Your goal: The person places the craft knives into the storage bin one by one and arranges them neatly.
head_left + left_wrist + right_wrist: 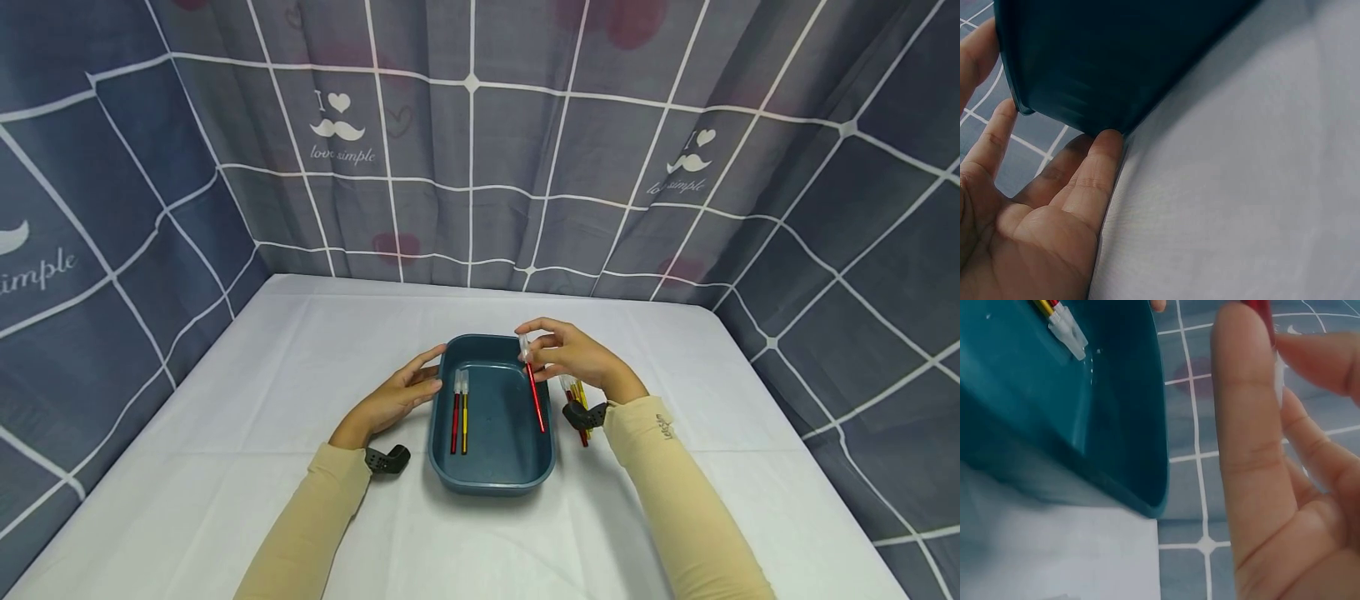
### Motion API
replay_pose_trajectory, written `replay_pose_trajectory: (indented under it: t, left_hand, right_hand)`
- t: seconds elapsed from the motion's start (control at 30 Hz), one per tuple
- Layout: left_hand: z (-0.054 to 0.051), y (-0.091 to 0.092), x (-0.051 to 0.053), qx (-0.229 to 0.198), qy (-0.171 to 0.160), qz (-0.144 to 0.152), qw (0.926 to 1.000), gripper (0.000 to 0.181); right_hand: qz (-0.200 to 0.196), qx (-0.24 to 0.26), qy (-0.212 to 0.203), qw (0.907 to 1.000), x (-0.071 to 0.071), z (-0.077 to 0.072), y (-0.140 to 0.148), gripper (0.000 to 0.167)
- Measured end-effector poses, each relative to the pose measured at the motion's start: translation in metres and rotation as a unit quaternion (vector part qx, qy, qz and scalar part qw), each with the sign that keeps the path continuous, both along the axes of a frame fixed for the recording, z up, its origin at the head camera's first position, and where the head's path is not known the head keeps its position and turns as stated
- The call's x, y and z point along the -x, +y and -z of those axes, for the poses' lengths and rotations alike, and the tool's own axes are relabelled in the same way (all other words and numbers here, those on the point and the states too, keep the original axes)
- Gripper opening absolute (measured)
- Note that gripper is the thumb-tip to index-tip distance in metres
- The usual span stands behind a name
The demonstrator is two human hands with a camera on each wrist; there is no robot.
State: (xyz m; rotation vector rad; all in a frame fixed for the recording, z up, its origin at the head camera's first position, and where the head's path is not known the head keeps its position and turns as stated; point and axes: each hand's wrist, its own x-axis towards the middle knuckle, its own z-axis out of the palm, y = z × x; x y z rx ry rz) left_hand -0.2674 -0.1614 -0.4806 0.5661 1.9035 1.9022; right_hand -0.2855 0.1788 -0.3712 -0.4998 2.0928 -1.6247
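A: What is the left hand doing?

B: The left hand (393, 400) has its fingers spread and fairly straight, fingertips touching the outside of the blue tray (491, 485) along its left edge, close to the far left corner. It grips no pen.

A: And the right hand (577, 354)?

B: That one pinches a red pen (535, 396) by its clear-capped end, beside the tray's right edge near the far right corner. The pen slants, its red end pointing toward the near right corner, over the tray floor. I can't tell whether that end touches anything.

A: What lies inside the tray?

B: Two capped pens side by side, near the left edge and roughly parallel to it: a dark red pen (454, 425) and, just to its right, a yellow pen (465, 425). Their caps point to the far edge.

A: Anything outside it?

B: Some red and yellow pens (583, 437) lie close together just beyond the tray's right edge, partly hidden by the right wrist and its black band (583, 415).

A: And further out?

B: The tray stands on a white-covered table (225, 400), about midway between its left and right edges. Past the far edge hangs a grey curtain (480, 133) with white grid lines.
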Motion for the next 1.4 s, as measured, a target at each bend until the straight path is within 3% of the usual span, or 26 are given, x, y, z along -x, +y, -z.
replay_pose_trajectory:
  t: [0.8,1.4]
  left_hand:
    - [-0.004,0.001,-0.001,0.003,-0.007,-0.004,1.0000,0.072]
    - [-0.005,0.002,-0.002,0.003,-0.012,-0.007,0.9999,0.072]
  right_hand:
    - [-0.019,0.003,-0.023,0.9996,0.005,0.022,-0.039,0.057]
    - [0.022,-0.011,-0.060,0.9979,0.007,0.036,-0.065,0.054]
